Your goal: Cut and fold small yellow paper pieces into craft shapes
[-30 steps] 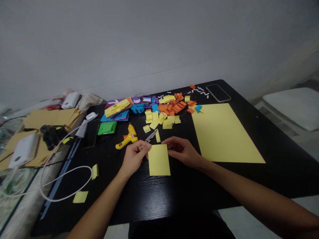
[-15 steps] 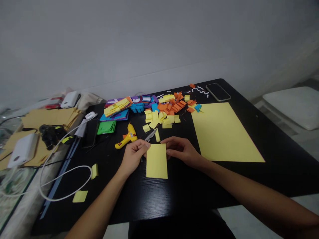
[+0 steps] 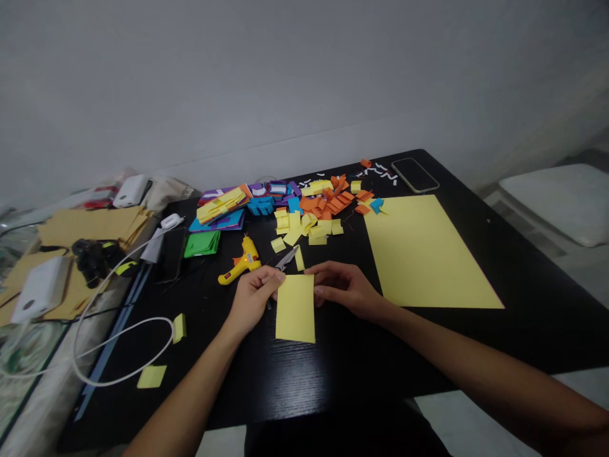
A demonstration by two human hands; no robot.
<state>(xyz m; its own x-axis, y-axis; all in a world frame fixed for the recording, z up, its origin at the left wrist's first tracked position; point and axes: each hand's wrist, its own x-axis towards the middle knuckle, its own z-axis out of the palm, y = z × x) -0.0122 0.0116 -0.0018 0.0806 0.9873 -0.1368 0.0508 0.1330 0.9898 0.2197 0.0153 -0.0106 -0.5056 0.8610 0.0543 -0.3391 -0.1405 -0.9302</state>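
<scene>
A small rectangle of yellow paper point(image 3: 295, 310) is held up over the black table, in front of me. My left hand point(image 3: 257, 293) pinches its upper left corner between thumb and fingers. On the other side, my right hand point(image 3: 343, 289) has its thumb and fingers curled at the paper's upper right edge. Just beyond the left hand lie scissors point(image 3: 288, 258), their handles partly hidden behind it. A narrow yellow paper strip point(image 3: 299, 258) rests beside the blades. The yellow glue gun point(image 3: 242, 260) lies left of the scissors.
Folded yellow pieces point(image 3: 309, 225) and orange pieces point(image 3: 328, 202) are heaped at the back. A large yellow sheet point(image 3: 428, 254) covers part of the right side, below a phone point(image 3: 415, 175). At left are a white cable point(image 3: 124, 379), green paper point(image 3: 202, 244) and a dark phone point(image 3: 170, 255).
The small yellow paper has shifted slightly left and turned a little. Both hands keep nearly the same grip and place.
</scene>
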